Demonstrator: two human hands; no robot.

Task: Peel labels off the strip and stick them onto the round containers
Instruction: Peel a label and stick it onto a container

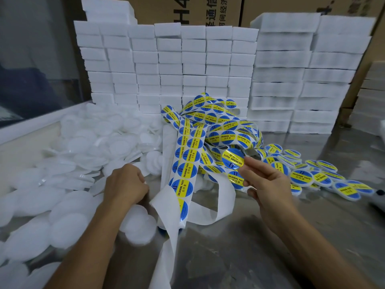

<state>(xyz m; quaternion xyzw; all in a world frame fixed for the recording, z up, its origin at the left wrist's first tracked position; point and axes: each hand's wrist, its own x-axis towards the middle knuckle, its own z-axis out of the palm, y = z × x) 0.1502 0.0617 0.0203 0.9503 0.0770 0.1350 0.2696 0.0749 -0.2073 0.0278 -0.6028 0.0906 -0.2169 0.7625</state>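
Note:
A long white backing strip (184,161) with round blue and yellow labels runs from a tangled heap at the centre down toward me. My right hand (263,180) pinches one peeled round label (233,159) by its edge, held above the strip. My left hand (127,184) is curled at the left of the strip among the white round containers (87,147); what it holds is hidden behind its fingers. Several labelled round containers (304,176) lie in a row on the right.
Stacks of white boxes (187,65) form a wall at the back, with brown cartons behind. Empty backing paper (166,247) trails over the shiny metal table (239,247) toward me. A white-framed glass pane (31,69) stands at the left.

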